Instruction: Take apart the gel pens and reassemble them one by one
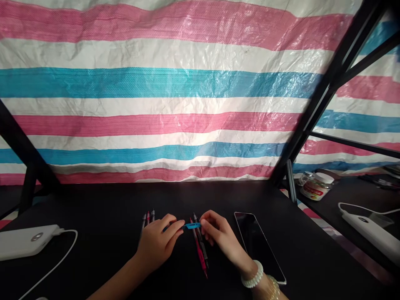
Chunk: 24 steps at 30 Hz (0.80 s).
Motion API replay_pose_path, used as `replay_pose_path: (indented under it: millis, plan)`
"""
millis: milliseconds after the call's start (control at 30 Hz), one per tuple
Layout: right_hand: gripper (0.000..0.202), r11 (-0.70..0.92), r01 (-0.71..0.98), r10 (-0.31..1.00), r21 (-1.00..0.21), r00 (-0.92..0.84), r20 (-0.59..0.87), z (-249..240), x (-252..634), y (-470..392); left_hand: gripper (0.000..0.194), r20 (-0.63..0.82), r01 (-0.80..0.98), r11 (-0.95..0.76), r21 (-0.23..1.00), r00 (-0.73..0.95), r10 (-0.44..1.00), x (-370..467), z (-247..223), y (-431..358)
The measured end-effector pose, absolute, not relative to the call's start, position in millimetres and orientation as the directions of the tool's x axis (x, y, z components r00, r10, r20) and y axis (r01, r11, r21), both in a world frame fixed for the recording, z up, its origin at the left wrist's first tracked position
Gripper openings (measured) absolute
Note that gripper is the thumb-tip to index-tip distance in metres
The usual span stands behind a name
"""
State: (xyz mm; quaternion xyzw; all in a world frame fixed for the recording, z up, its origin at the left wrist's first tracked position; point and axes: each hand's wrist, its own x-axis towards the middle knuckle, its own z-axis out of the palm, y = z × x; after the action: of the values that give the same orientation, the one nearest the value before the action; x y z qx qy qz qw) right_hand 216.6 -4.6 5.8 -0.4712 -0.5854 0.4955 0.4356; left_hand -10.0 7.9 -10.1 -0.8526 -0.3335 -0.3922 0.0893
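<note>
A small flat blue piece (193,226), its exact kind unclear, stretches between my fingertips just above the black table. My left hand (159,239) pinches its left end and my right hand (218,231) its right end. Beneath it lie a pink pen (200,254) and a dark pen (204,251), side by side and pointing toward me. Several more pens (148,217) stick out behind my left hand, which covers most of their length. On my right wrist are a white beaded bracelet (253,275) and a yellowish clear one (273,287).
A phone (259,246) with a dark screen lies right of my right hand. At the left, a white power bank (28,241) trails a white cable (70,252). Black metal bars (328,87) rise at both sides before a striped sheet (156,83). Jars (317,187) stand at far right.
</note>
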Motion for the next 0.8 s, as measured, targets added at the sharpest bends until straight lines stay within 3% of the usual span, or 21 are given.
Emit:
replay_pose_path:
  millis: [200,367,500,633,800]
  plan:
    - [0.053,0.050,0.207,0.986,-0.977,-0.167,0.016,2.0,217.2,-2.9,0.022,0.729,0.641,-0.762,0.092,0.477,0.490,-9.7,-7.9,6.4]
    - [0.047,0.104,0.245,0.987,-0.964,-0.141,0.071,4.7,217.2,-3.5,0.022,0.740,0.642,-0.760,0.102,0.461,0.489,-11.2,-8.1,7.1]
    - [0.038,0.105,0.177,0.984,-0.979,-0.160,0.077,7.4,216.0,-4.7,0.024,0.730,0.648,-0.752,0.118,0.456,0.508,-12.1,-6.4,8.0]
    - [0.045,0.027,0.074,0.975,-0.997,-0.222,0.010,8.0,214.2,-6.3,0.017,0.730,0.631,-0.760,0.155,0.445,0.518,-10.8,-3.8,6.1]
    - [0.050,0.018,0.104,0.981,-0.994,-0.195,-0.003,8.5,214.1,-6.0,0.011,0.749,0.587,-0.777,0.225,0.406,0.524,-10.5,-1.2,6.6]
